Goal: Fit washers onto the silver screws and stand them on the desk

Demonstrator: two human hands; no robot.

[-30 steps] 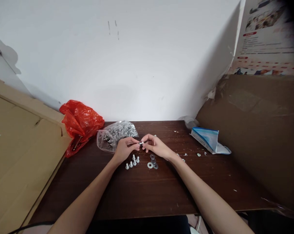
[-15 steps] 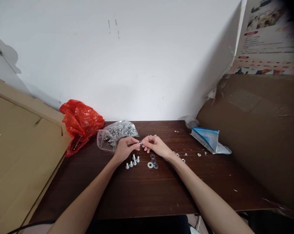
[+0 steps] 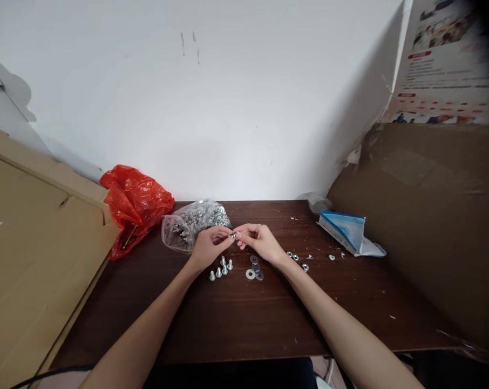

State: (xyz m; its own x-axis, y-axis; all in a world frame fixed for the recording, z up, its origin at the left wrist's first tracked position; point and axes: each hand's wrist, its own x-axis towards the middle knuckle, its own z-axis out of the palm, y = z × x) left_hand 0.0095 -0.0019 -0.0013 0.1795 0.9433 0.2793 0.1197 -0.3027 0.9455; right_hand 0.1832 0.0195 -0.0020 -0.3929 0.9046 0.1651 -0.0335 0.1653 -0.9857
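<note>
My left hand [image 3: 207, 248] and my right hand [image 3: 263, 242] meet above the table, fingertips pinched together. Between them is a small silvery piece that looks like a bolt [image 3: 233, 235]; fingers cover most of it, and I cannot make out whether a washer or nut is on it. Below my left hand several silver bolts [image 3: 219, 273] stand on their heads with shanks up. A small overlapping group of flat washers [image 3: 250, 274] lies below my right hand. Several small nuts or ring-shaped pieces [image 3: 305, 267] are scattered beside my right wrist.
Behind my left hand lies a clear plastic bag [image 3: 199, 219] full of metal fasteners, beside a red plastic bag [image 3: 137, 200]. A blue-and-white packet [image 3: 344, 229] is at the right. Cardboard [image 3: 38, 243] flanks the left, a large carton [image 3: 426, 210] the right, a white wall behind.
My fingers have shifted slightly around the small metal piece, and its angle looks a little different. The bolts, washers and bags stay in place.
</note>
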